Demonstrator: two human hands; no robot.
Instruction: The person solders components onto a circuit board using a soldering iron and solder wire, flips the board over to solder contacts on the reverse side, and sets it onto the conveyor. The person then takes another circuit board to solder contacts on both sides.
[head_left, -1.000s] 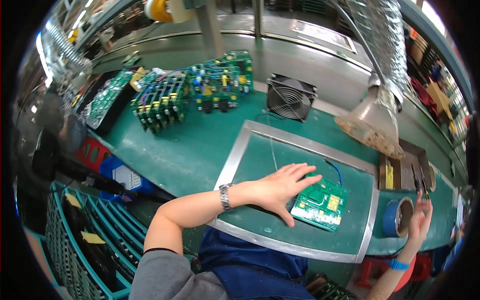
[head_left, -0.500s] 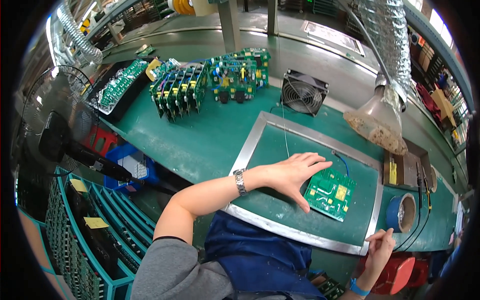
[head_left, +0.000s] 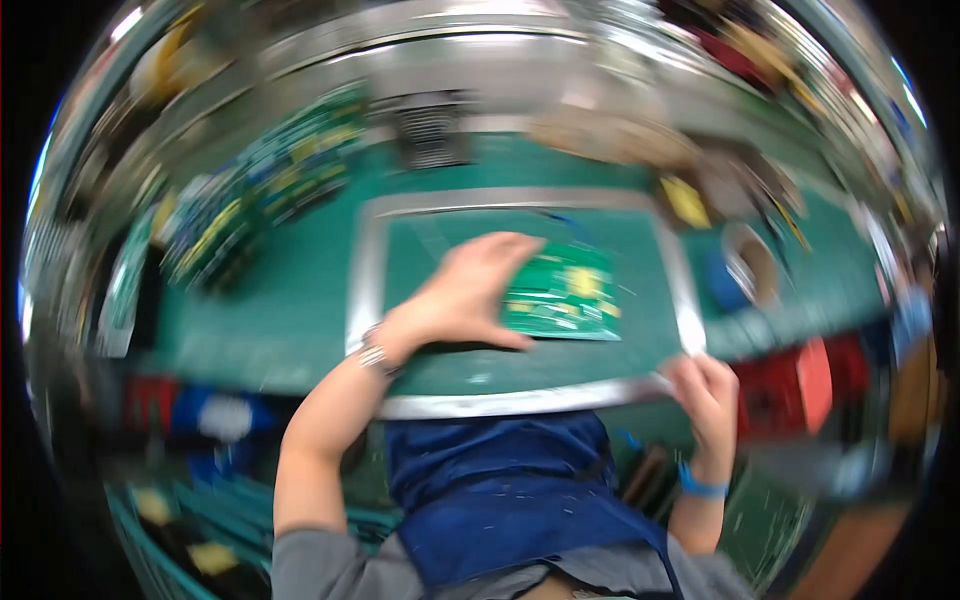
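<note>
A green circuit board lies flat on the green bench inside a metal frame. My left hand spans the board's left side. Its fingers stretch toward the upper edge and its thumb reaches the lower left corner, wide apart. A short blue wire shows faintly behind the board. My right hand is at the front right corner of the frame, fingers pinched together. Whatever those fingertips may hold is hidden or too blurred to make out.
A blue-sided roll stands right of the frame. Behind are a small black fan, a fume hood and a brown tray. Several upright circuit boards stand at the left back. A red stool sits below the bench's right edge.
The whole view has swung to the right and blurred, so the bench appears straighter and farther left. My left hand stays by the board; my right hand now lies at the frame's corner, still pinched.
</note>
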